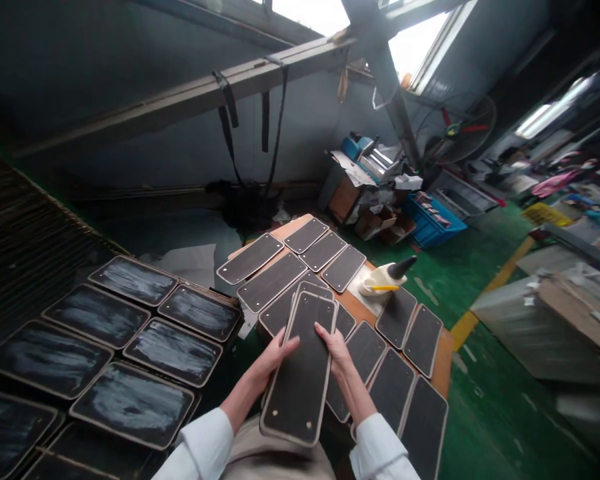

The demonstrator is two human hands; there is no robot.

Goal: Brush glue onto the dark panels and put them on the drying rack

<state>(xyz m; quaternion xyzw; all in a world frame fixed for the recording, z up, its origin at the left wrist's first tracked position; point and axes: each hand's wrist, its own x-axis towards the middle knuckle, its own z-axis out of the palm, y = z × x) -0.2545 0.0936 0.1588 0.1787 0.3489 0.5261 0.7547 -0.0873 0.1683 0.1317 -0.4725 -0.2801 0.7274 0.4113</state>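
Observation:
In front of my body I hold a small stack of black rectangular panels (303, 373) with rounded corners, pale edges and small light dots near the ends. My left hand (279, 352) grips its left edge, thumb on the top face. On the right edge, my right hand (334, 345) closes round it, fingers partly hidden below. Similar black panels (273, 283) lie in rows on an orange-brown board (365, 310) beyond and to the right. At the left, panels with whitish streaks (135, 403) lie on stacks. How many panels I hold, I cannot tell.
A pale container (377, 279) with a black cone-shaped part and a yellow stick stands among the panels. Behind are a blue crate (433, 223), a cluttered workbench (360, 170) and a large fan (455, 130). A slatted rack (25, 213) rises at the left; the floor (485, 393) is green.

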